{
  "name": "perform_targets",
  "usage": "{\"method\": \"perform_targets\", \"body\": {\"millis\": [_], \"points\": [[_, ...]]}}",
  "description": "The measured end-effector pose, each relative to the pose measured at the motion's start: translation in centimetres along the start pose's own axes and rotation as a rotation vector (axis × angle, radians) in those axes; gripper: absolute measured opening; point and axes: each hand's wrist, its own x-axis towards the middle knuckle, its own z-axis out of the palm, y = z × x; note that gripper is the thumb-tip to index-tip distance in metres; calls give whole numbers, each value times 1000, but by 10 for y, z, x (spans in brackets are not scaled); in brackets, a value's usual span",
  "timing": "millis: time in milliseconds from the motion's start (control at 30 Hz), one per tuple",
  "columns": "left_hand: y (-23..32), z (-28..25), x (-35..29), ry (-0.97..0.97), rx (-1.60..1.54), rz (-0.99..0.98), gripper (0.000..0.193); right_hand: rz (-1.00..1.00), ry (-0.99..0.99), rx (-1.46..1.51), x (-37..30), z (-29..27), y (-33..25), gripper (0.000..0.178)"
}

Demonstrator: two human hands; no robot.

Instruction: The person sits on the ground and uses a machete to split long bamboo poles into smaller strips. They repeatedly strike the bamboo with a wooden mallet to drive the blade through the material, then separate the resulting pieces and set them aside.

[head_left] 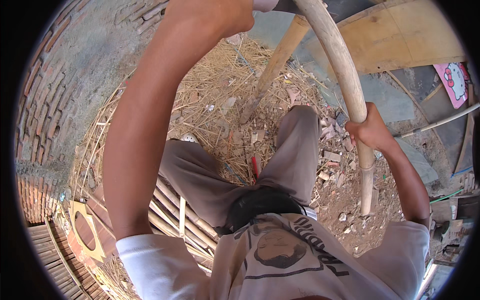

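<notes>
My right hand (370,131) is wrapped round a thick, pale bamboo pole (346,65). The pole curves from the top edge down past this hand, and its lower end hangs over the rubble. High at the top edge is my left hand (225,15), partly cut off by the picture's rim. It looks closed, and what it grips is out of sight. A pale, rounded end of something (265,4) shows right beside it. Between my arms a second bamboo pole (276,66) slants down to the straw-covered ground.
Dry straw (215,80) and broken rubble (340,200) cover the ground around my legs. Several bamboo poles (172,212) lie at my left, near a board with a round hole (80,235). A brick wall (50,100) stands left; tan sheeting (390,37) lies at upper right.
</notes>
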Motion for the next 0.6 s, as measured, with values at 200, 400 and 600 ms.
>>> {"method": "perform_targets", "body": {"millis": [200,400,600], "points": [[-7,-2,-5,-101,-13,-177,19,-136,292,-115,-27,-150,-51,50],[10,13,11,-53,-81,-2,21,-488,429,224,8,-145,-59,35],[39,61,-5,-122,-230,-99,23,121,-190,162,-11,-17,-34,37]]}}
